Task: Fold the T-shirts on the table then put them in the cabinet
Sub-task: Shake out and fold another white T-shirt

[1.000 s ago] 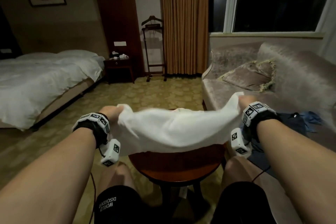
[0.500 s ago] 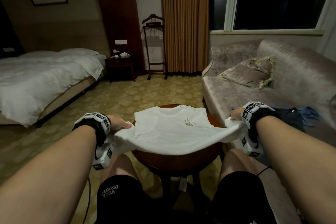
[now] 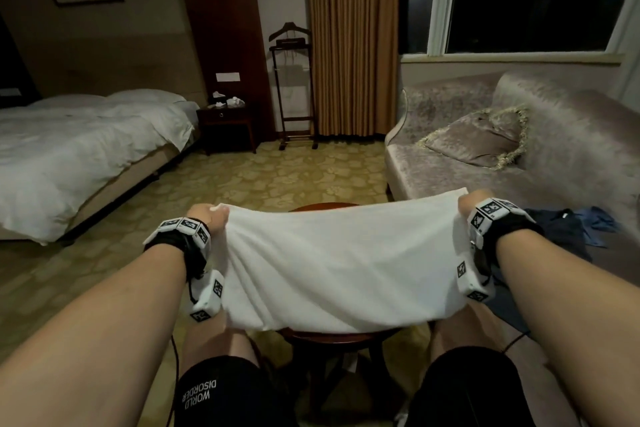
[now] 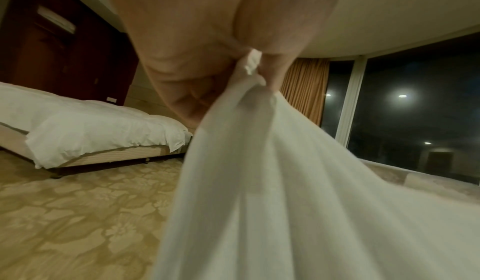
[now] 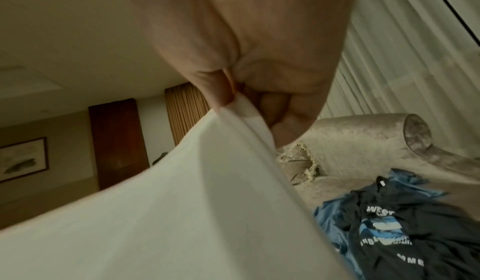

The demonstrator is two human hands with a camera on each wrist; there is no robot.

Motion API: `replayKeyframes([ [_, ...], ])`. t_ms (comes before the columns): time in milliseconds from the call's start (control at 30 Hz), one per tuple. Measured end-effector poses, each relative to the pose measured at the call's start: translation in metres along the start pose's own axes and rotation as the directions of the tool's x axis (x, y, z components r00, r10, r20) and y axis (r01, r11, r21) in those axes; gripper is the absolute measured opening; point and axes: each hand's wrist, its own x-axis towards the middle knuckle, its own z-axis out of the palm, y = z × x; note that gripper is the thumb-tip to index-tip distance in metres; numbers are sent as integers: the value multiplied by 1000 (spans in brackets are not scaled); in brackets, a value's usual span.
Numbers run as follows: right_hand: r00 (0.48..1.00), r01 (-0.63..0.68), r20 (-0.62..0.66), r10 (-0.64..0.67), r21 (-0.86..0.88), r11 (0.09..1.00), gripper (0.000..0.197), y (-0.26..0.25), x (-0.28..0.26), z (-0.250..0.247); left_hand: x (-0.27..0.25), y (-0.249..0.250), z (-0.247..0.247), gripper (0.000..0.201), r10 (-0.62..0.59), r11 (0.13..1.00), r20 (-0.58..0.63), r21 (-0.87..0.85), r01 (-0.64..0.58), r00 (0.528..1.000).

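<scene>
White T-shirt pinched taut by my left hand, right hand; shorts at 6 o'clock read "WORLD DISORDER".

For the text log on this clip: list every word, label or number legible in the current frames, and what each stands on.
"WORLD DISORDER": white print on the left leg of the black shorts, read sideways.
"WEST": white print on the dark T-shirt lying on the sofa.
"ME": end of a lower line on that shirt; the lines between are too blurred to read.
Wrist trackers: black-and-white marker patterns, no words.
White T-shirt: no print visible.
</scene>
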Motion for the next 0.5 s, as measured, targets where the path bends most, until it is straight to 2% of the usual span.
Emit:
replayKeyframes([
  [67, 1000, -13, -28, 15, 65, 998, 38, -6, 14, 8, 15, 3, 6, 45, -30, 1000, -31, 3, 30, 999],
  [133, 996, -88, -11, 92, 171, 981, 38, -16, 28, 14, 38, 3, 15, 40, -80, 996, -74, -45, 77, 994],
  [200, 989, -109, -51, 136, 362, 926, 37, -27, 42, 22, 63, 2, 27, 34, -123, 988, -110, -110, 110, 986],
  [233, 984, -127, -61, 165, 401, 907, 37, -33, 52, 26, 76, 2, 33, 32, -145, 983, -119, -135, 128, 982],
  [367, 980, -148, -50, 191, 452, 879, 37, -49, 104, 49, 123, 7, 56, 31, -194, 960, -99, -226, 168, 976],
  [500, 983, -169, 33, 178, 524, 835, 39, -68, 148, 71, 159, 20, 73, 32, -235, 952, -67, -216, 216, 970],
])
